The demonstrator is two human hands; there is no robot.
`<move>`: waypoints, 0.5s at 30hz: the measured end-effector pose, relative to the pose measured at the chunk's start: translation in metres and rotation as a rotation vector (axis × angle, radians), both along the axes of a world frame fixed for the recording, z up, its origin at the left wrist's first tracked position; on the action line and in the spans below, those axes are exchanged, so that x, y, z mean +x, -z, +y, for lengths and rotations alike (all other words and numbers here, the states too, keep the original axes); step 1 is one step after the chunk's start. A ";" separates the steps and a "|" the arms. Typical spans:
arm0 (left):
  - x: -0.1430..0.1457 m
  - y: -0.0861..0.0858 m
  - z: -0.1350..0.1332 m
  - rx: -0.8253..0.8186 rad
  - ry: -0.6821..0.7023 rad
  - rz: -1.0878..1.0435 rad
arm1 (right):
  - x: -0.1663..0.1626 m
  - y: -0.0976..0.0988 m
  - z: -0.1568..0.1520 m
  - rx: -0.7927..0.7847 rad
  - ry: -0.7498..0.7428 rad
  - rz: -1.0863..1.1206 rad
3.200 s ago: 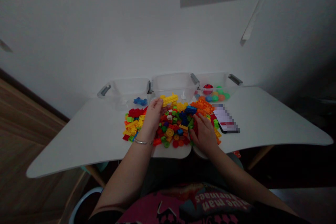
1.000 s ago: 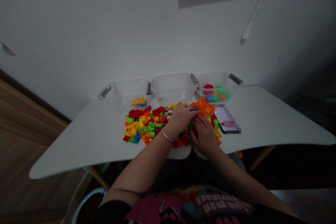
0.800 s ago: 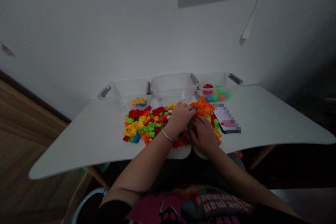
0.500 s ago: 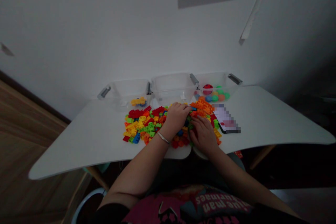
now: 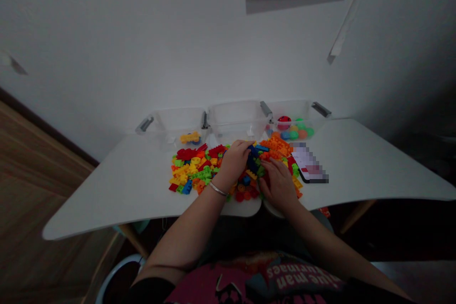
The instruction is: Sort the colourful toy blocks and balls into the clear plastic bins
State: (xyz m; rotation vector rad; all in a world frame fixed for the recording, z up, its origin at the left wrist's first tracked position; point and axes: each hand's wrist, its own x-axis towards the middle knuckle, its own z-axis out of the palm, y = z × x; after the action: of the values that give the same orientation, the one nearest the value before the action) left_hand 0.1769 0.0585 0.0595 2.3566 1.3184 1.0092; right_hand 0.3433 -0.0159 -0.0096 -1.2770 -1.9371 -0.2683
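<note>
A heap of bright toy building blocks (image 5: 194, 168) lies on the white table. Over its middle is my left hand (image 5: 234, 160), with fingers curled at a dark blue block (image 5: 252, 159); the grip is partly hidden. My right hand (image 5: 280, 181) rests on the heap's right side, fingers stretched forward and slightly apart, beside a dark green piece (image 5: 261, 171). Orange blocks (image 5: 276, 145) are piled just beyond my right fingers. Round orange-red pieces (image 5: 244, 195) lie at the near edge between my wrists.
Three clear bins stand along the wall: the left bin (image 5: 178, 118) holds yellow and blue pieces, the middle bin (image 5: 233, 114) stands behind the heap, and the right bin (image 5: 299, 107) holds coloured balls (image 5: 294, 134). A phone (image 5: 309, 166) lies right of the heap on the table (image 5: 374, 166).
My left hand has shifted slightly left, away from my right hand, and the dark blue block now shows between them. The whole view has tilted slightly.
</note>
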 end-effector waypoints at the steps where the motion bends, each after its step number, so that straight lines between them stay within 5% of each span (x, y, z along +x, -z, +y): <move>1: -0.002 0.000 0.001 0.002 0.004 -0.031 | 0.000 0.000 0.000 0.001 0.002 -0.002; 11: -0.026 -0.002 0.011 -0.225 -0.038 -0.567 | 0.000 0.003 0.001 0.004 0.009 -0.010; 15: -0.053 -0.018 0.018 0.157 -0.199 -0.835 | 0.000 0.002 0.001 0.004 0.015 -0.019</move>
State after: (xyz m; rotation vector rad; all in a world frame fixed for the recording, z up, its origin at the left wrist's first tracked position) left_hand 0.1238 0.0765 0.0772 1.5621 1.1447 1.9220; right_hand 0.3429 -0.0154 -0.0121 -1.2911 -1.9430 -0.2925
